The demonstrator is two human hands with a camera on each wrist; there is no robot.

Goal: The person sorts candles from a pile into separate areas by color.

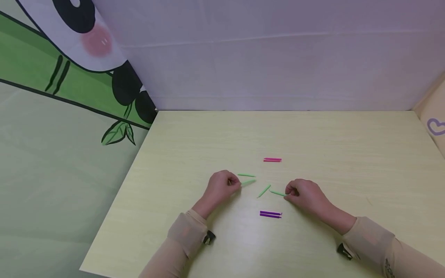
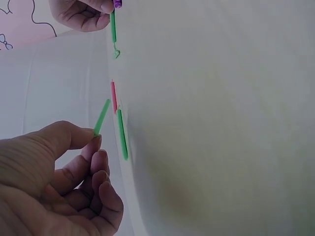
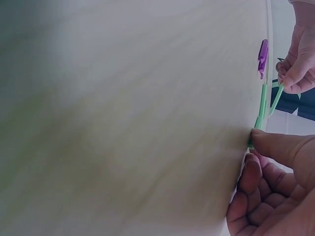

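Between thumb and fingertip, my left hand (image 1: pixel 221 187) pinches one end of a thin green candle (image 1: pixel 248 182), whose other end points right and tilts up off the table in the left wrist view. Just beyond it lies a second green candle (image 1: pixel 246 175). My right hand (image 1: pixel 307 195) pinches the right end of another green candle (image 1: pixel 277 193) low at the tabletop; its fingertips cover that end. Left of this one, a slanted green candle (image 1: pixel 264 191) lies between the hands. Two pink candles (image 1: pixel 272 160) lie side by side farther back, and two purple candles (image 1: pixel 270 214) lie nearer me.
The pale wooden table (image 1: pixel 156 185) ends at a light purple cloth wall (image 1: pixel 264 73) at the back. A printed cloth with a green bamboo picture (image 1: pixel 94 90) hangs on the left. Dark clips (image 1: pixel 209 237) show beneath both sleeves.
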